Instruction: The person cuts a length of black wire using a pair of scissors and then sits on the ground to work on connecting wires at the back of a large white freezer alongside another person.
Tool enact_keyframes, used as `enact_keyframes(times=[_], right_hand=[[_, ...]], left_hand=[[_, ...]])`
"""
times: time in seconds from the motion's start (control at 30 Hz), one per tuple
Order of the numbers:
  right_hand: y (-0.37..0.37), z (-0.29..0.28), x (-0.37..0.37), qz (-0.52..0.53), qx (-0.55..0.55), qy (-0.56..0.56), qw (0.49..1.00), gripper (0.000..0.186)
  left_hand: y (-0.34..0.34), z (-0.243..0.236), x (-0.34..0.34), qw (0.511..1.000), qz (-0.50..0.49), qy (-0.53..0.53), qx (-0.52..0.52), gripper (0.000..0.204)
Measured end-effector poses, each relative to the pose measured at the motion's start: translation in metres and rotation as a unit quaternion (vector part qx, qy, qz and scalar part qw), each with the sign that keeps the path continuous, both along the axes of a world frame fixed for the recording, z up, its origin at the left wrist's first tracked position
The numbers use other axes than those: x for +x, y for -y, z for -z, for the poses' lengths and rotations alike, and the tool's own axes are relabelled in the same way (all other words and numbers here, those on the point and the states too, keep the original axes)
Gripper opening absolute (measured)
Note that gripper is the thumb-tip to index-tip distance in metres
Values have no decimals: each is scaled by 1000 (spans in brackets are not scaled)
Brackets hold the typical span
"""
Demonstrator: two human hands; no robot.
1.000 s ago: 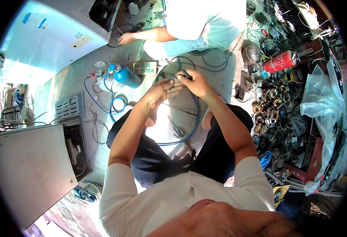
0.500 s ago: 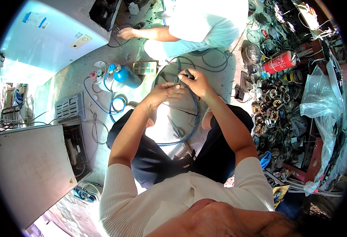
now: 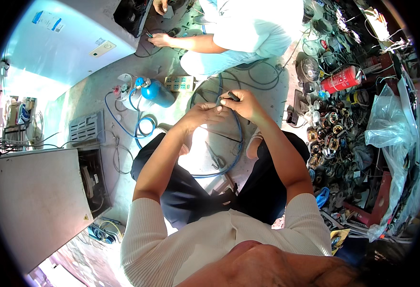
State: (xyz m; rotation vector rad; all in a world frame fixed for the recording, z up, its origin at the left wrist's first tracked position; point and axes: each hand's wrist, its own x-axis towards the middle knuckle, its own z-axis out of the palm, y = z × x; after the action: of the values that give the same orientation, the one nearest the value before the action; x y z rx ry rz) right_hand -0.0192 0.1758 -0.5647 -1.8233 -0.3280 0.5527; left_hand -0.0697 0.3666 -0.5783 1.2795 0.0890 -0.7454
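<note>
My right hand [image 3: 246,106] is closed around a slim tool with a black handle [image 3: 234,96]; its working end is too small to make out. Against it, my left hand [image 3: 201,117] pinches a small dark piece [image 3: 218,101], whose kind I cannot make out. The fingertips of both hands meet over the floor between my knees. Below them lie dark-handled scissors [image 3: 215,160], inside a loop of blue hose [image 3: 238,155].
A blue gas cylinder [image 3: 158,93] and a power strip [image 3: 180,83] stand ahead to the left. A co-worker [image 3: 257,28] crouches by a white fridge [image 3: 76,43]. Motor parts [image 3: 329,124] and a fire extinguisher [image 3: 340,80] crowd the right; another cabinet [image 3: 38,201] lies left.
Both my hands have come slightly nearer and to the right, still together on the small piece and the tool. The co-worker's other hand has come into view by the fridge.
</note>
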Motion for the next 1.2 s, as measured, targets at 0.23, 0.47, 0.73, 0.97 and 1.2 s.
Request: enact_keyframes(times=[0.23, 0.47, 0.73, 0.97, 1.2], right_hand=[[-1, -2, -2, -5, -6, 5, 1000, 25], [-4, 1, -3, -15, 11, 16, 1000, 23], [-5, 2, -7, -33, 11, 55, 998, 21], [-4, -3, -8, -32, -7, 51, 998, 20], [-10, -7, -9, -78, -17, 112, 990, 19]], left_hand=[[-4, 2, 1, 1000, 20, 8, 4, 38], [-5, 4, -1, 1000, 12, 9, 8, 37], [-6, 11, -3, 1000, 26, 17, 4, 38], [-5, 3, -2, 1000, 31, -1, 1, 37], [-9, -4, -4, 998, 47, 11, 33, 32]])
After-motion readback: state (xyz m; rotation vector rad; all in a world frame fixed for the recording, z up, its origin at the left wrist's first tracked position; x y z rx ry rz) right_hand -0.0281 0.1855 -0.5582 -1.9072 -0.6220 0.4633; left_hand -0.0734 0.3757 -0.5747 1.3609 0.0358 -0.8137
